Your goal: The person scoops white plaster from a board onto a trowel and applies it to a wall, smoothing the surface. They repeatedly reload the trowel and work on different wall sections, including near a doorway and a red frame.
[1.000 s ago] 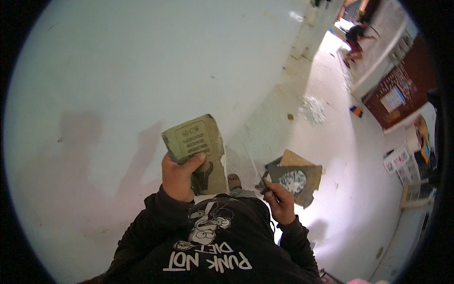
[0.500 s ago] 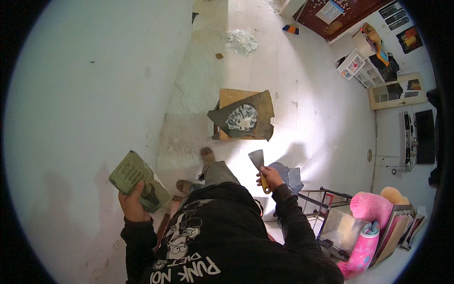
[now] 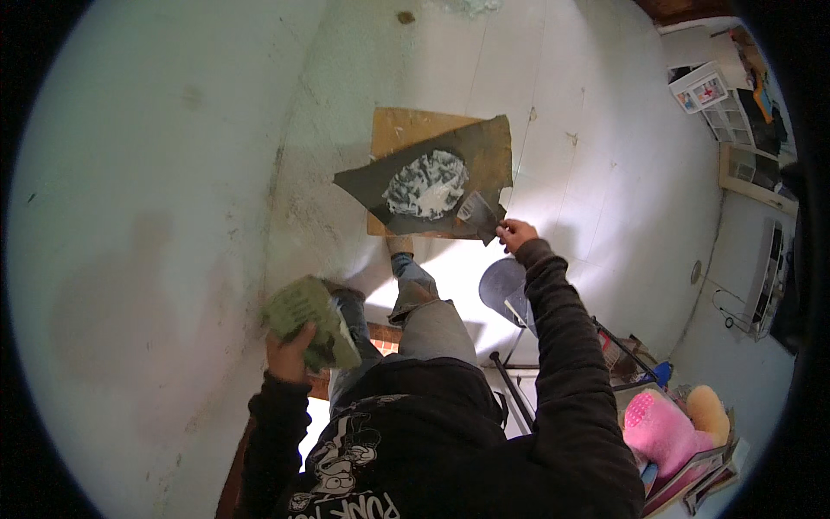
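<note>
My left hand is closed round a green, flat rectangular piece with printing and a dark patch on its face. It looks like a worn book or a piece of board; I cannot tell which. Ahead, my right hand grips a putty knife, its blade over a dark grey sheet. Whether the blade touches the sheet I cannot tell. A mound of white paste lies on the sheet just left of the blade. Under the sheet stands a small wooden stool.
A pale wall runs close along my left. Beside my right forearm is a grey bucket. A black metal frame stands at the lower right, near a pink plush toy. White furniture lines the far right.
My right hand has moved forward, bringing the putty knife over the sheet by the paste. My left hand has shifted right with the green piece. The view has moved closer to the stool.
</note>
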Available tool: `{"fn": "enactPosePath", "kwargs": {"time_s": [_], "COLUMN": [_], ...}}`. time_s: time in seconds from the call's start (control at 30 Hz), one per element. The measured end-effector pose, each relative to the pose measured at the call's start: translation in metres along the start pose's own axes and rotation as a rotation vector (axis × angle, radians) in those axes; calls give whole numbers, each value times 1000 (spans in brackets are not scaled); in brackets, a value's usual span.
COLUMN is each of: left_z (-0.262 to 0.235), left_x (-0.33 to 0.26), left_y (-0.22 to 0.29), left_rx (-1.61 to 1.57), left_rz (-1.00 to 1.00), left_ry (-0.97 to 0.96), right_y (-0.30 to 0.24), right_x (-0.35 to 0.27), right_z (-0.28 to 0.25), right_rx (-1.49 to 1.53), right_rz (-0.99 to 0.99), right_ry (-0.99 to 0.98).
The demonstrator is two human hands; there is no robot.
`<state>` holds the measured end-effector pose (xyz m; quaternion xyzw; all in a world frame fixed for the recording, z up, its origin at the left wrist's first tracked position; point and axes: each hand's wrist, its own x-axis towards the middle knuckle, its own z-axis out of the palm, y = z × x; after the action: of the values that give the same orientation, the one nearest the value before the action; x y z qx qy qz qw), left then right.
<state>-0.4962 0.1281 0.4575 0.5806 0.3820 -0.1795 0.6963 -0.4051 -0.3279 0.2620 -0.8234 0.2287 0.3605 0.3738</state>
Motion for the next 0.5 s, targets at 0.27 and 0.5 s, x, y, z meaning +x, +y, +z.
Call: {"fn": "enactPosePath", "kwargs": {"time_s": [0.27,0.5], "left_z": [57,77], "left_x": [149,234], "left_y": [-63,-75], "left_rx": [233,345], "left_rz": [-39,15], "left_ry": [-90,-235], "right_y": [-24,-38], "right_x": [47,63], "right_z": [-24,-29], "right_rx": [-260,-290], "right_rz": [-77,-98], "right_ry": [-108,-152]}}
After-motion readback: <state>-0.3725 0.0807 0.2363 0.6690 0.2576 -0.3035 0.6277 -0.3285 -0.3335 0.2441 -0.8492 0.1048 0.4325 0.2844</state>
